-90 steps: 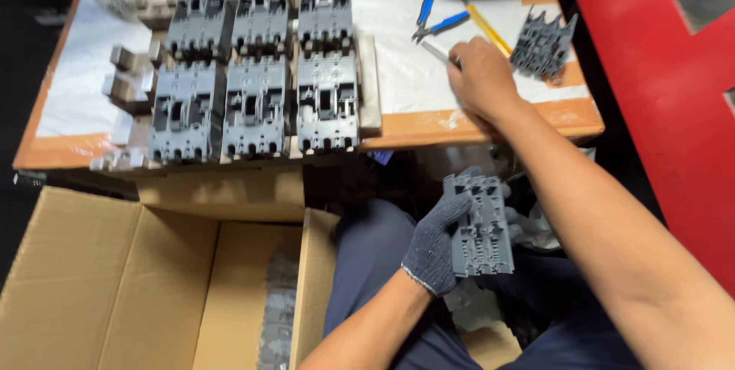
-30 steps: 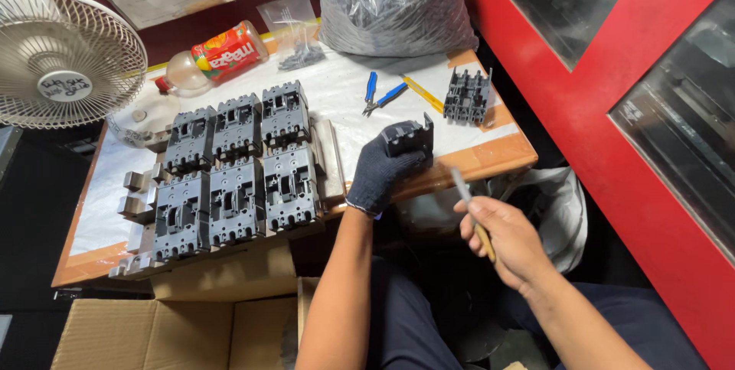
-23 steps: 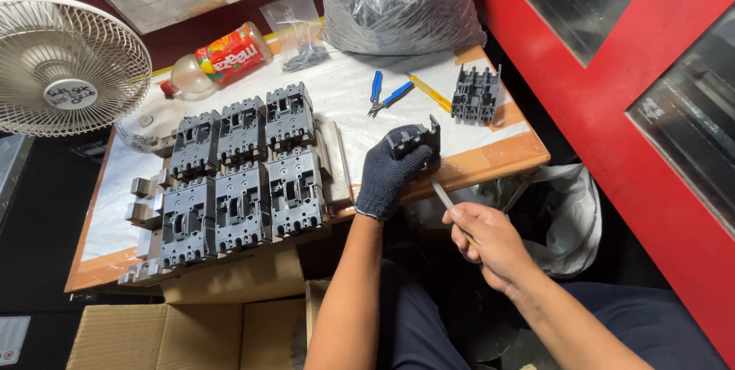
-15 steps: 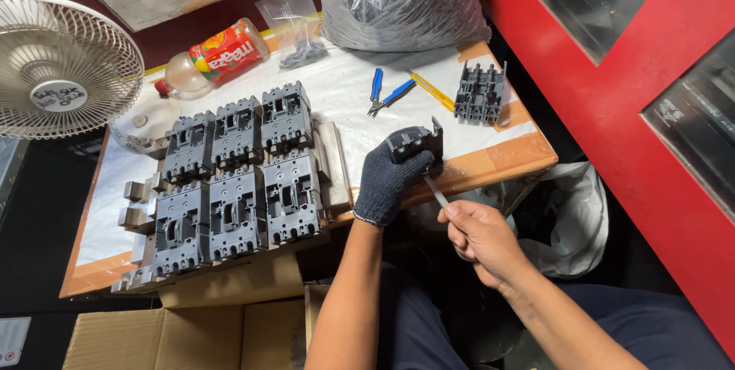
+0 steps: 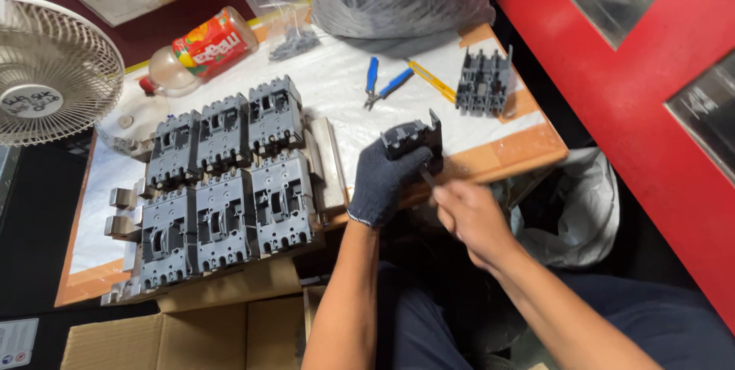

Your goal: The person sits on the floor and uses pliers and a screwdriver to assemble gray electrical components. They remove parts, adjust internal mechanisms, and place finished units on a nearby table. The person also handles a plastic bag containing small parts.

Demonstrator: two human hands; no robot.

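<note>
Grey breaker housing (image 5: 413,138) braced at table (image 5: 528,144) edge, your gloved left hand (image 5: 385,179) wrapped around it for steadiness. Your bare right hand (image 5: 468,218) fisted on thin tool, tip at housing underside. Six assembled breakers (image 5: 226,179) racked left, out of way.

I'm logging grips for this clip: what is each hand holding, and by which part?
The gloved left hand grips a dark grey breaker housing around its lower body. The bare right hand holds a thin tool by its handle, mostly hidden, its tip at the housing.

The wooden table (image 5: 536,148) bears white paper (image 5: 337,94), grey breakers (image 5: 230,179), pliers (image 5: 383,85).
</note>
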